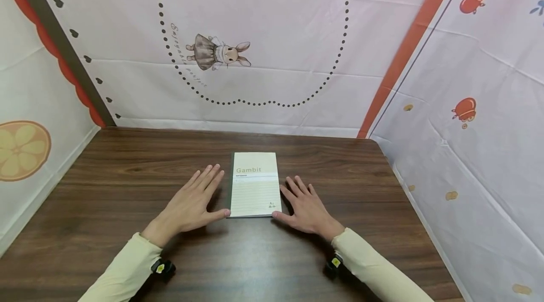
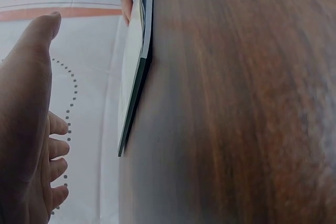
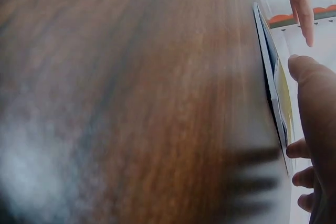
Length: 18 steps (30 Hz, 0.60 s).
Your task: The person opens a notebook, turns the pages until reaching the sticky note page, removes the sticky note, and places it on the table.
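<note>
A notebook [image 1: 255, 191] with a pale cover, "Gambit" lettering and a dark spine lies closed on the wooden table, spine to the left. My left hand [image 1: 191, 206] spreads flat to its left, palm down, thumb tip by the lower left corner. On the other side is my right hand [image 1: 308, 210], fingers spread, its thumb at the lower right corner and its index fingertip by the right edge. Neither hand grips anything. In the left wrist view the thumb stands apart from the notebook [image 2: 137, 90]. Whether the right fingertips touch the notebook [image 3: 272, 85] I cannot tell.
The dark wooden table [image 1: 140, 160] runs back to a printed cloth wall [image 1: 272, 33] with a rabbit drawing. Another cloth wall [image 1: 488, 151] rises along the right side. Black wrist cameras [image 1: 163, 268] sit on both forearms over pale yellow sleeves [image 1: 127, 264].
</note>
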Tool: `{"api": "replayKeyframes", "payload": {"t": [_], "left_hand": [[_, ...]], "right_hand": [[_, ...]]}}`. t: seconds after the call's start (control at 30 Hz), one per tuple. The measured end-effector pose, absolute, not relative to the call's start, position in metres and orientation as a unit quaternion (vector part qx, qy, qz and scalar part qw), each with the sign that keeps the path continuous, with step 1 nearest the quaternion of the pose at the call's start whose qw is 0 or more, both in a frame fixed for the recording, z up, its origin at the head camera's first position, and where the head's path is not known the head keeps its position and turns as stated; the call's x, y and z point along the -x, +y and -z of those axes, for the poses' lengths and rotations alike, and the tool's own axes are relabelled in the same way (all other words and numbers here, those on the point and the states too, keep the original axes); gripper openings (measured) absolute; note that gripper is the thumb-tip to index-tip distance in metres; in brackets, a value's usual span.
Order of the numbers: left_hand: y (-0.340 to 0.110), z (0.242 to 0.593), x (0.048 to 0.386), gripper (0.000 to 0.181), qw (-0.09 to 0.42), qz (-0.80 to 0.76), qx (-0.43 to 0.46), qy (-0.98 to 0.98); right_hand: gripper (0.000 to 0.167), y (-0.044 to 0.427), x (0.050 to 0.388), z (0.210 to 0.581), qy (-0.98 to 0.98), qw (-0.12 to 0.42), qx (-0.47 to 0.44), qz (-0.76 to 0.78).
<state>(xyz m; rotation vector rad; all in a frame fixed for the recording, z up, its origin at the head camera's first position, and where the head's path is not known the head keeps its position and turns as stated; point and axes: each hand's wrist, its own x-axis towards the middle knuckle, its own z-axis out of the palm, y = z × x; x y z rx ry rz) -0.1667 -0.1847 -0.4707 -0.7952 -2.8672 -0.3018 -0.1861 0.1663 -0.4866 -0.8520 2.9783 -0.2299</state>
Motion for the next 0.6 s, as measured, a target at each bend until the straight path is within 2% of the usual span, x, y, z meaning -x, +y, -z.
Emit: {"api": "replayKeyframes", "payload": {"t": [0.6], "left_hand": [[-0.197,0.463,0.166,0.106,0.061,0.105,0.246,-0.962]], "right_hand": [[0.089,0.163,0.186,0.475,0.957,-0.028,0.283,0.051]]}}
